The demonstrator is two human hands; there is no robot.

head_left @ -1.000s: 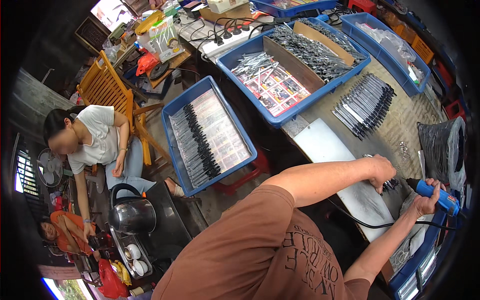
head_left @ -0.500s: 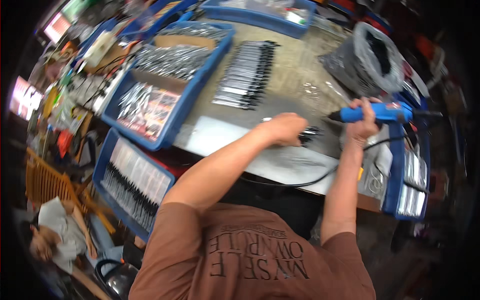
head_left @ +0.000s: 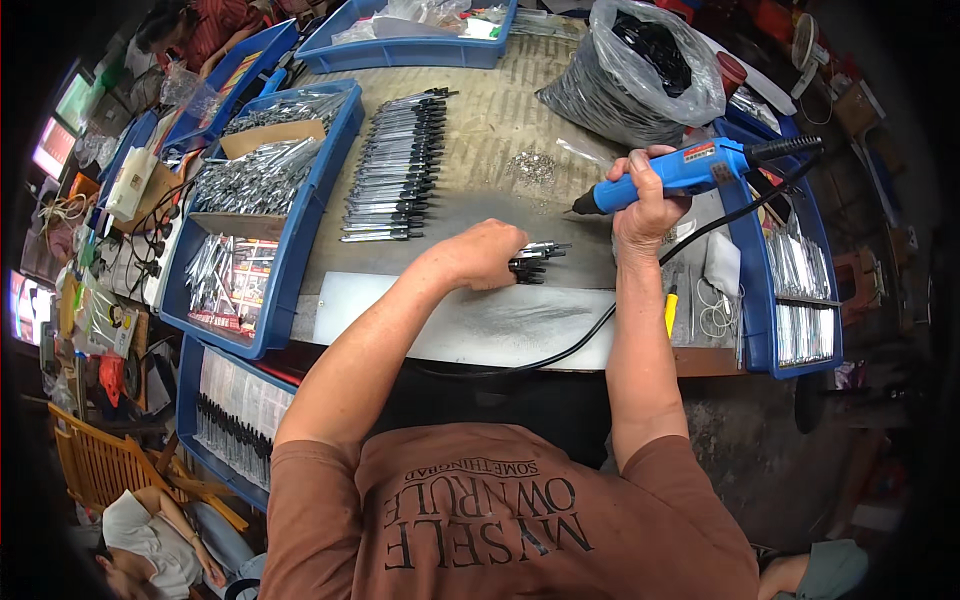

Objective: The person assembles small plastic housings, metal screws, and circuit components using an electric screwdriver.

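Observation:
My right hand point(head_left: 648, 200) is wrapped round a blue electric screwdriver point(head_left: 690, 172), held above the table with its black tip pointing left and its cord at the right end. My left hand point(head_left: 487, 252) is closed over a small bunch of slim silver metal pieces with black ends point(head_left: 540, 262), low over the table. Its fingertips are partly hidden. To the left of that hand lies a neat column of similar silver pieces point(head_left: 395, 165), black ends to the right. Between the column and the screwdriver is a small heap of tiny metal parts point(head_left: 533, 168).
A divided blue tray point(head_left: 335, 190) of silver parts stands left, with another blue tray point(head_left: 187, 400) below it. A clear bag of black parts point(head_left: 625, 115) stands at the back right. A white board point(head_left: 450, 330) lines the front edge; a blue bin point(head_left: 762, 310) is at right.
The whole view has shifted, with table things now further left. My left hand stays closed on the metal pieces, and my right hand still grips the screwdriver.

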